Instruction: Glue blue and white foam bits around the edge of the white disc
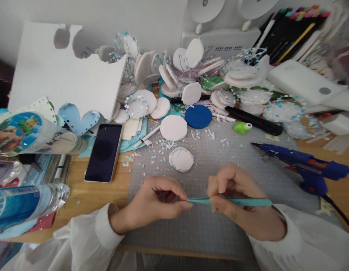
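My right hand (233, 192) is closed around a pair of teal tweezers (249, 202), held level with the tips toward the left. My left hand (160, 197) pinches thumb and forefinger together right at those tips; whatever sits between them is too small to make out. Just beyond both hands lies a white foam disc (181, 159) with small pale blue and white pieces round its rim. Behind it are a plain white foam disc (173, 128) and a dark blue round disc (198, 116). Tiny blue and white paper bits (160, 150) are scattered on the grey cutting mat (208, 233).
A blue glue gun (304, 162) lies at the right, near a green paper punch (242, 128) and a black cutter (253, 120). On the left are a phone (103, 153) and a plastic bottle (27, 203). A cut white foam board (64, 75) leans behind, beside many piled discs.
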Demonstrator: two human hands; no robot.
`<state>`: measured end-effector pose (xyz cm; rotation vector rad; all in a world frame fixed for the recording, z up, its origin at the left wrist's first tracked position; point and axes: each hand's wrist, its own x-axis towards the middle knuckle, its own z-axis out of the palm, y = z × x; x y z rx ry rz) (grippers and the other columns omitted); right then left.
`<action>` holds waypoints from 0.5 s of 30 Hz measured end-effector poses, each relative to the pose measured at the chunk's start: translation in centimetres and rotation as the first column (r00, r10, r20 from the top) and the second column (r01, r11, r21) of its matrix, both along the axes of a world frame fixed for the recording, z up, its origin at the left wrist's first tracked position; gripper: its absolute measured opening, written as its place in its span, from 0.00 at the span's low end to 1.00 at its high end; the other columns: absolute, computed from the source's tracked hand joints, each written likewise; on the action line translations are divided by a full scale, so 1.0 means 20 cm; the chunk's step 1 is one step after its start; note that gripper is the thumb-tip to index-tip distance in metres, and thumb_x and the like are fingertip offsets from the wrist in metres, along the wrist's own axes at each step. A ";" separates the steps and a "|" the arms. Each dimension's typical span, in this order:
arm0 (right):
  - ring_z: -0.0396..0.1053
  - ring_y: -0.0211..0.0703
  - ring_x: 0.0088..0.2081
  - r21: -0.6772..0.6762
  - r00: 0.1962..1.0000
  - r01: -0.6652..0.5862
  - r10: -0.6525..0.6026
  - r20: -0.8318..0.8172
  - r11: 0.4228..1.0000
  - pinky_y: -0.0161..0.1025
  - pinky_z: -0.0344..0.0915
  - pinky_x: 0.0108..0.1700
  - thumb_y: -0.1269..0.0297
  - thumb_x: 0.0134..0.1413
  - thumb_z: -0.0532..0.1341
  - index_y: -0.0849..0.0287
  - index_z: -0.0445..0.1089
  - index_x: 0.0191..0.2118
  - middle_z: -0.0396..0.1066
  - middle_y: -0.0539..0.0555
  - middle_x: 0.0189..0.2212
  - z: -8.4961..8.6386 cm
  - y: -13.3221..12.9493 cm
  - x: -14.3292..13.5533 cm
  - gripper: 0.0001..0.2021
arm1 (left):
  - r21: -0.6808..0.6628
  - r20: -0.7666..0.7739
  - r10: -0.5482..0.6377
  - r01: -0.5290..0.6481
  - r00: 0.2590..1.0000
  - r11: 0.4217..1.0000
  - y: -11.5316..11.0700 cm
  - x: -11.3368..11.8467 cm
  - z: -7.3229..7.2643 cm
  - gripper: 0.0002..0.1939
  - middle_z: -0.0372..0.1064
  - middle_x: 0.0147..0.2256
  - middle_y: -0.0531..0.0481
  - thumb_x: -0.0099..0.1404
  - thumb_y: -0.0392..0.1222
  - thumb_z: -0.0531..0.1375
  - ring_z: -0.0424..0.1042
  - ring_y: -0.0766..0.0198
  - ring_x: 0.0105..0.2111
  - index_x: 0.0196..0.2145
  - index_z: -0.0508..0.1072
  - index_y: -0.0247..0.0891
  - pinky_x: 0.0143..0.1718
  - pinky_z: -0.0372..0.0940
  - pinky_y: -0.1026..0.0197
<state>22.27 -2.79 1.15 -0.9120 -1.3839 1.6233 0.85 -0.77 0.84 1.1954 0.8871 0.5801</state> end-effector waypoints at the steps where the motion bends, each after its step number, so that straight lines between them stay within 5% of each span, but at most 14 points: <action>1: 0.59 0.32 0.24 -0.002 1.000 0.000 0.000 -0.009 1.000 0.31 0.58 0.24 0.69 0.60 0.56 0.51 0.55 0.35 0.61 0.45 0.26 0.00 0.00 0.00 0.07 | 0.003 -0.001 -0.002 0.002 1.000 1.000 0.00 0.00 0.00 0.05 0.64 0.22 0.52 0.54 0.36 0.66 0.57 0.71 0.22 0.24 0.75 0.32 0.23 0.51 0.65; 9: 0.57 0.33 0.23 -0.031 0.996 0.002 -0.004 -0.084 1.000 0.32 0.55 0.22 0.69 0.60 0.56 0.53 0.50 0.32 0.59 0.44 0.23 0.01 0.01 -0.01 0.11 | 0.002 0.004 -0.003 0.003 1.000 1.000 0.01 0.00 0.01 0.05 0.64 0.21 0.52 0.53 0.35 0.66 0.57 0.72 0.22 0.23 0.75 0.32 0.22 0.50 0.66; 15: 0.59 0.34 0.22 0.034 0.984 0.161 -0.157 -0.088 0.986 0.33 0.57 0.24 0.69 0.60 0.56 0.53 0.49 0.31 0.60 0.43 0.21 0.00 0.03 -0.02 0.12 | -0.026 -0.002 0.019 -0.019 1.000 0.999 0.01 0.01 0.01 0.05 0.67 0.23 0.50 0.55 0.36 0.65 0.60 0.70 0.23 0.25 0.75 0.32 0.24 0.54 0.66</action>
